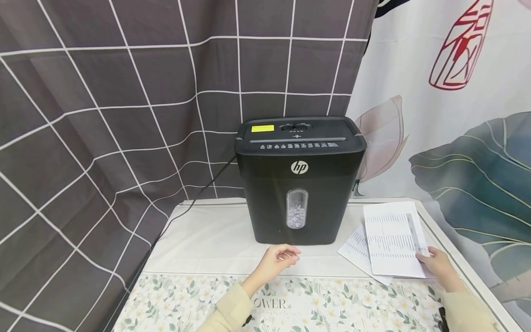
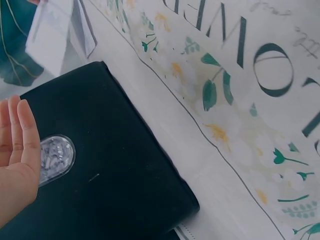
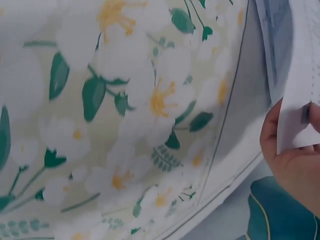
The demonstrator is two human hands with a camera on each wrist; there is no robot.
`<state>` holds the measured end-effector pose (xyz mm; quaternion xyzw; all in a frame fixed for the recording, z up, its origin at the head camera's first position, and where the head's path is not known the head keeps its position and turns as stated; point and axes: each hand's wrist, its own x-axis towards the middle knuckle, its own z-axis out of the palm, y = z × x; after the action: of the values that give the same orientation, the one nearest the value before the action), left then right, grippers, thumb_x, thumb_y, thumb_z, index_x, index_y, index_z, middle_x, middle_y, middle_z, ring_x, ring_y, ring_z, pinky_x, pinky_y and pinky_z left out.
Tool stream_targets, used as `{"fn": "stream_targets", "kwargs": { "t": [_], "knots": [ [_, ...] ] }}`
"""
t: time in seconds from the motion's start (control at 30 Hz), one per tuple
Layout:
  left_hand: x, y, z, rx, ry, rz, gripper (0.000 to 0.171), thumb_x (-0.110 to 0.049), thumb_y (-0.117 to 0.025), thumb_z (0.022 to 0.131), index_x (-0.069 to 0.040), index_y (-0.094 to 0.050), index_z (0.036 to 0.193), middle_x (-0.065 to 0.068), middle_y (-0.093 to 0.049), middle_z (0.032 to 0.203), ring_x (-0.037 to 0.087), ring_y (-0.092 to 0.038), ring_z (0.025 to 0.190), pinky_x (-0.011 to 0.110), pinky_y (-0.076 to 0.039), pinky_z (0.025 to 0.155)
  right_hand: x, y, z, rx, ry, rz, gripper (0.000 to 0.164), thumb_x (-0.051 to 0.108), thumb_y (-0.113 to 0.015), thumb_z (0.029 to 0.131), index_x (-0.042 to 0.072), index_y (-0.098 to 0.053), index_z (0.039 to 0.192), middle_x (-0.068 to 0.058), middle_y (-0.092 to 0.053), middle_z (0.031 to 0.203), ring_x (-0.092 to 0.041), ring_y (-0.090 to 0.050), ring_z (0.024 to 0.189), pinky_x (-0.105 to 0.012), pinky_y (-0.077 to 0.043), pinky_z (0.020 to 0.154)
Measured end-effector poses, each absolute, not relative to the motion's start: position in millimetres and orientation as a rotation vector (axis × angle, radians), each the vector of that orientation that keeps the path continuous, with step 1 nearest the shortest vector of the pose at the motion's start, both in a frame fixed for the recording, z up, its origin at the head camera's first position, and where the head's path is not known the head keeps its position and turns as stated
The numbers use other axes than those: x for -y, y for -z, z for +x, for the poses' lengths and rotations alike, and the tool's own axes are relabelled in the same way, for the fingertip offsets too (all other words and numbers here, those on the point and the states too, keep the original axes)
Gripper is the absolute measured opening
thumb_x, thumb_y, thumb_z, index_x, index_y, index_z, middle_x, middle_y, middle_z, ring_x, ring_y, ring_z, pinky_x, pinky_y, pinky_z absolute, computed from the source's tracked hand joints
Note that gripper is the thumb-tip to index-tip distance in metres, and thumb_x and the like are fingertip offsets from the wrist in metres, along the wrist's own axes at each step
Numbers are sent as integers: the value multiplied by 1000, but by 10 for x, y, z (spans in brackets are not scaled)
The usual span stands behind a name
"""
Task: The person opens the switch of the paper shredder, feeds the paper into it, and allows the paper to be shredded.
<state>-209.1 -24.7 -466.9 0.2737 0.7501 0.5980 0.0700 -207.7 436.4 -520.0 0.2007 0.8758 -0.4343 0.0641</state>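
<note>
A black HP paper shredder [image 1: 265,198] stands upright at the back middle of the table. Pale paper shreds [image 1: 296,216] show through its front window. My left hand [image 1: 279,259] is in front of the shredder's base, its fingers loosely bent around nothing. In the left wrist view, that hand [image 2: 19,160] appears in front of the window. To the right, my right hand [image 1: 439,265] pinches the edge of a printed paper sheet [image 1: 390,263]. The right wrist view shows the thumb on one face of this sheet [image 3: 295,120] and fingers behind it. Another printed sheet [image 1: 357,249] lies partly underneath.
A black cord [image 1: 199,193] runs left from the shredder and down past the table edge. A floral mat [image 1: 182,295] covers the front of the white table [image 1: 203,244]. Behind hang a dark grid curtain [image 1: 157,83] and a patterned white curtain [image 1: 394,64].
</note>
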Motion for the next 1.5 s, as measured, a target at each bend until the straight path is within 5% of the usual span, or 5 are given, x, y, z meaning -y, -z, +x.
{"fn": "stream_targets", "kwargs": {
  "t": [0.2,0.4,0.73,1.2,1.5],
  "knots": [
    [295,4459,-1993,-2254,-1750,801,19,1,-58,89,12,-61,104,29,-66,97,42,-64,83,17,-54,70,-4370,5101,-2036,-2704,1229,407,69,29,-46,98,-24,-19,134,-45,-31,131,-52,-48,111,-51,-48,90],
    [288,4533,-2059,-2334,-1687,826,21,0,-58,89,11,-61,107,27,-66,98,39,-62,89,23,-54,77,-4283,4994,-2015,-2708,1371,144,58,24,-52,97,-22,-31,128,-23,-66,98,3,-60,68,-23,-54,61],
    [133,4638,-2280,-2360,-1658,730,44,-13,-63,89,1,-51,130,23,-57,124,40,-54,111,28,-52,86,-3818,4779,-2126,-2559,1539,-274,44,5,-51,96,-27,-33,120,21,-66,82,-4,-65,67,-28,-56,56],
    [-71,4447,-2452,-2293,-1684,515,71,-13,-71,82,-2,-35,142,22,-64,117,35,-64,101,42,-53,88,-3200,4544,-2238,-2325,1427,-767,29,4,-48,96,-19,-48,114,-18,-69,94,-7,-68,74,-29,-57,58],
    [-51,4525,-2443,-2306,-1727,463,27,-13,-71,81,7,-66,98,22,-70,81,15,-66,58,21,-54,53,-2942,4445,-2331,-2209,1413,-969,16,-2,-49,94,-13,-53,105,-27,-66,92,-9,-69,73,-30,-57,54]
  ]
}}
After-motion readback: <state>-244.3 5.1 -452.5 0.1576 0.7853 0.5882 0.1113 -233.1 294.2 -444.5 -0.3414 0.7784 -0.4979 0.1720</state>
